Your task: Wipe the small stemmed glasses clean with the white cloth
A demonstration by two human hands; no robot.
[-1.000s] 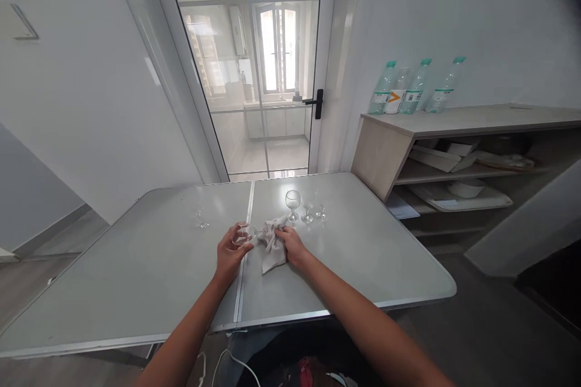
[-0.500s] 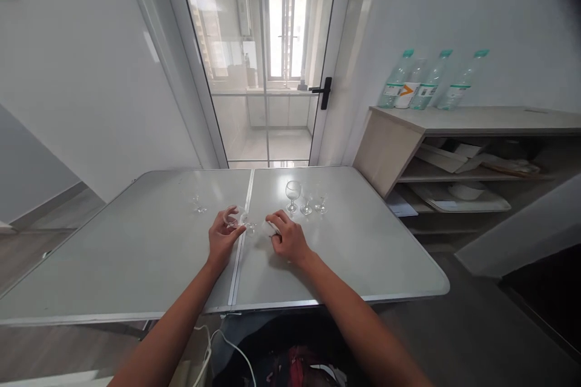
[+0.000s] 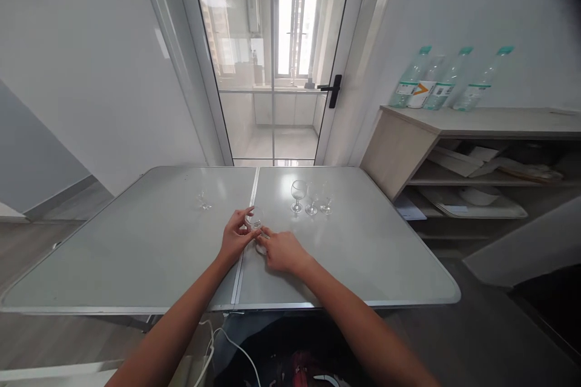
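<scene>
My left hand (image 3: 236, 236) is closed around a small clear stemmed glass (image 3: 255, 217), tilted above the table's seam. My right hand (image 3: 282, 250) is closed beside it, fingertips against the lower part of this glass. Under the right fingers shows a bit of white wiping material (image 3: 261, 248), cloth or tissue, mostly hidden. Just beyond my hands, a round-bowled wine glass (image 3: 298, 191) stands upright, with two smaller stemmed glasses, one in the middle (image 3: 311, 202) and one at the right (image 3: 326, 202). Off to the left stands another faint clear glass (image 3: 204, 201).
The pale folding table (image 3: 136, 254) has a metal seam and edge. At its right stands a wooden shelf unit (image 3: 403, 139) with several bottles (image 3: 447, 81) on top. Behind is a glass door (image 3: 295, 133). A white cable (image 3: 236, 347) hangs below the front edge.
My right hand has moved left with the white material and now meets the glass in my left hand. That glass has been turned more upright. The view has shifted slightly left.
</scene>
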